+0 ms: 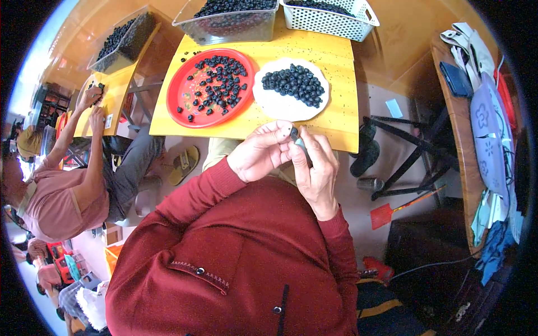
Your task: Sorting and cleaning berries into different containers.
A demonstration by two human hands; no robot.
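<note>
Just past the near edge of the yellow table point(241, 130), my hands meet in front of my chest. My left hand point(261, 150) pinches a small black round piece point(294, 134) between thumb and fingertips. Close against it, my right hand point(318, 168) is closed with thumb and fingers around a small pale blue thing point(301, 145), whose kind I cannot make out. A red round tray point(180, 109) on the left holds scattered black round pieces, some showing holes. Beside it, a white scalloped plate point(283, 107) carries a tight pile of similar pieces.
At the table's far side stand a clear bin point(235, 32) and a white perforated basket point(330, 23), both holding black pieces. Dark crumbs dot the tabletop. On the left, a co-worker point(78, 190) sits at another table. Cloths point(487, 123) lie on a wooden bench at right.
</note>
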